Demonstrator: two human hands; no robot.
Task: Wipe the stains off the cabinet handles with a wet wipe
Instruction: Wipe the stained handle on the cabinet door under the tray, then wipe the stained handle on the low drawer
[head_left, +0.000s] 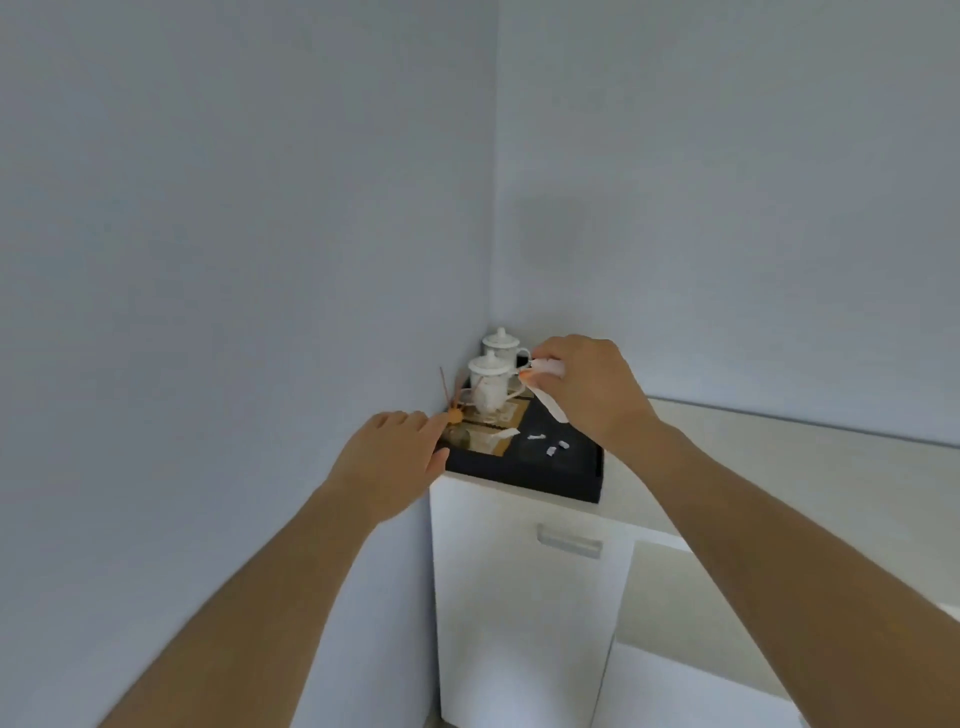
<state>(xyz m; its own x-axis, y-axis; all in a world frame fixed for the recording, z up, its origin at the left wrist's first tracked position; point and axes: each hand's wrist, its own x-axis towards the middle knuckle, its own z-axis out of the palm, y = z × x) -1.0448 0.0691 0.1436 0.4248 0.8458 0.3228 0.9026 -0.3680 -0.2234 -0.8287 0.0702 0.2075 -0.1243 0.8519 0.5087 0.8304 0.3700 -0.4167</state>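
Right hand: our right hand (582, 387) is raised over the tray, its fingers curled and pinching the wipe.
Wipe: the white wipe (548, 397) hangs from those fingers, trailing down toward the tray without reaching it.
Left hand: our left hand (392, 454) is spread flat, fingers straight, its fingertips at the tray's left edge; we cannot tell whether they touch it.
Tray: the black tray (524, 470) sits on the cabinet top, pushed into the wall corner.
Cups: two white lidded cups (491, 387) stand at the back of the tray, one behind the other.
Scraps: small white scraps (550, 447) lie on the tray's dark surface.
Cabinet: the white cabinet (519, 623) stands below the tray.
Handle: the grey handle (569, 541) is on the cabinet front, well below both hands and untouched.
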